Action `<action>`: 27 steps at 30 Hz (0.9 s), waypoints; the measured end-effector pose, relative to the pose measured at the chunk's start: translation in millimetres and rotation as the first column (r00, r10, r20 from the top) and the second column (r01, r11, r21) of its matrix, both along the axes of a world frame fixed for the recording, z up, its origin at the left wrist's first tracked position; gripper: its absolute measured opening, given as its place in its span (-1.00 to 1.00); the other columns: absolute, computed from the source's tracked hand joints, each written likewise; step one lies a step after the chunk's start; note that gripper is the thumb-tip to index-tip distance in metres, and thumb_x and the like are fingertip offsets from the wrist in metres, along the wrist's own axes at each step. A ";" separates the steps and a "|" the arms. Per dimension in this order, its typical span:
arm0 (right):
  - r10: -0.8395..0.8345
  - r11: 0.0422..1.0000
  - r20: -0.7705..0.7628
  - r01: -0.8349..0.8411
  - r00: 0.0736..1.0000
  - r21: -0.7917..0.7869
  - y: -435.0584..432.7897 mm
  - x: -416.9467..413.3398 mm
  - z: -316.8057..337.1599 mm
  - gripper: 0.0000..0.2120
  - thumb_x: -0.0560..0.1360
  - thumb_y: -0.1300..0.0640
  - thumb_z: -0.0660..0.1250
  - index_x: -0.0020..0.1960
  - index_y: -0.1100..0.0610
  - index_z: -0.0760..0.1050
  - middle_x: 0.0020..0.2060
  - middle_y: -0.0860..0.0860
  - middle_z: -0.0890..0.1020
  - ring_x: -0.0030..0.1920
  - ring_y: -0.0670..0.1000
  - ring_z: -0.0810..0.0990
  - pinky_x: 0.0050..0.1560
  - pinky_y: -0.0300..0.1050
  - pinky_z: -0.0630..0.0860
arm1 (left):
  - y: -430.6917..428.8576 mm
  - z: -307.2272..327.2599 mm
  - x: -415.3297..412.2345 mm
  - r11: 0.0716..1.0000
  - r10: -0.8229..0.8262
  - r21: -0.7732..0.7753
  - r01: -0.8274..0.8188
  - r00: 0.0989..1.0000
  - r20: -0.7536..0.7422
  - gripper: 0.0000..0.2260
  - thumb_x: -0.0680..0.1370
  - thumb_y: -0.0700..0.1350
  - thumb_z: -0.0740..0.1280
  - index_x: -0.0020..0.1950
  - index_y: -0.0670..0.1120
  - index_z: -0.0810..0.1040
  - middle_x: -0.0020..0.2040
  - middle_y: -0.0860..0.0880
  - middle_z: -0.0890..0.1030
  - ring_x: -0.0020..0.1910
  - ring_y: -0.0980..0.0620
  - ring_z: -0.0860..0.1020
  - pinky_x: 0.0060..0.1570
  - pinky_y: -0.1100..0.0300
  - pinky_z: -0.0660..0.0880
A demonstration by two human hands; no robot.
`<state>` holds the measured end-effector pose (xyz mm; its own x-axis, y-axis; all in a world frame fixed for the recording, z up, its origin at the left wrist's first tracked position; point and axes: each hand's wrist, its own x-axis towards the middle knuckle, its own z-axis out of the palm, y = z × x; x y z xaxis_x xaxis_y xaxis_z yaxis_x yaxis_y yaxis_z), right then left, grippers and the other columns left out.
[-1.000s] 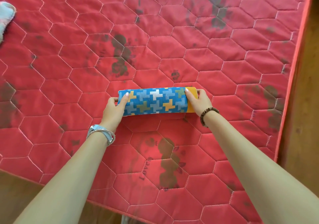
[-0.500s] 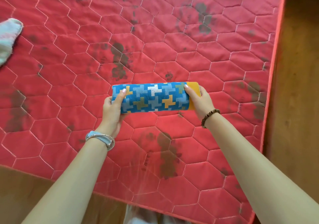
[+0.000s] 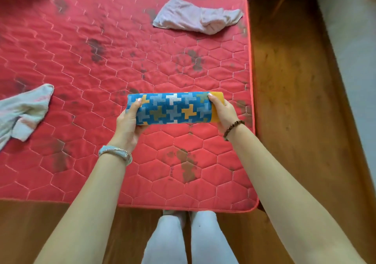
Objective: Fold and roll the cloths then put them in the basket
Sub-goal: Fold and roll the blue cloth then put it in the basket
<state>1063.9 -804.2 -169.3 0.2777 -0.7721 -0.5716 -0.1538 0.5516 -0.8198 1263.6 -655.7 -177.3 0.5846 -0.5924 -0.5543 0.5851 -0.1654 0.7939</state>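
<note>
Mattress (image 3: 81, 162): red, quilted, the surface for folding.
Rolled cloth (image 3: 175, 108): blue-patterned with an orange end, held level over the mattress's near right part — probably to keep the roll tight for carrying.
Left hand (image 3: 128, 125): curled round the roll's left end.
Right hand (image 3: 222, 111): gripping the orange end.
Pink cloth (image 3: 195, 18): mattress's far right, unfolded.
Pale cloth (image 3: 24, 111): mattress's left edge — unfolded.
Basket: out of view.
</note>
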 end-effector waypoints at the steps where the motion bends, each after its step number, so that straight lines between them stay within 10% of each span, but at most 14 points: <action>1: -0.024 1.000 0.024 0.024 0.999 0.008 3.7 -5.4 21.0 -0.64 0.55 0.06 0.36 0.24 0.28 0.51 0.09 0.25 0.64 -0.03 0.15 0.63 0.16 0.23 0.56 | 0.6 19.6 -4.8 1.000 -0.008 -0.015 0.008 1.000 0.003 -0.74 0.53 0.00 0.42 0.16 -0.08 0.58 0.01 -0.09 0.67 0.00 -0.05 0.63 -0.01 0.02 0.62; 11: -0.157 0.987 0.236 0.157 0.959 0.020 26.5 -86.6 128.4 -0.55 0.57 0.03 0.32 0.34 0.29 0.45 0.19 0.31 0.60 0.04 0.22 0.62 -0.02 0.14 0.62 | -3.3 130.3 -62.3 0.971 -0.165 -0.177 0.162 0.986 -0.004 -0.76 0.52 -0.01 0.43 0.13 -0.08 0.58 0.01 -0.09 0.67 -0.02 -0.04 0.65 0.03 0.04 0.61; 27: -0.320 0.947 0.130 0.315 0.938 0.057 83.8 -378.1 151.0 -0.56 0.50 -0.10 0.40 0.24 0.15 0.49 0.09 0.15 0.67 -0.01 0.10 0.69 0.03 0.10 0.64 | -32.6 151.9 -309.7 0.891 -0.441 -0.128 0.436 0.898 -0.010 -0.68 0.52 -0.08 0.44 0.22 -0.15 0.54 0.08 -0.18 0.65 -0.01 -0.09 0.64 -0.02 0.02 0.62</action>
<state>685.8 -720.4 -18.3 0.0982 -0.8129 -0.5741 0.1455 0.5824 -0.7998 953.9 -688.3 -25.5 0.2304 -0.8464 -0.4801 0.5051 -0.3177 0.8025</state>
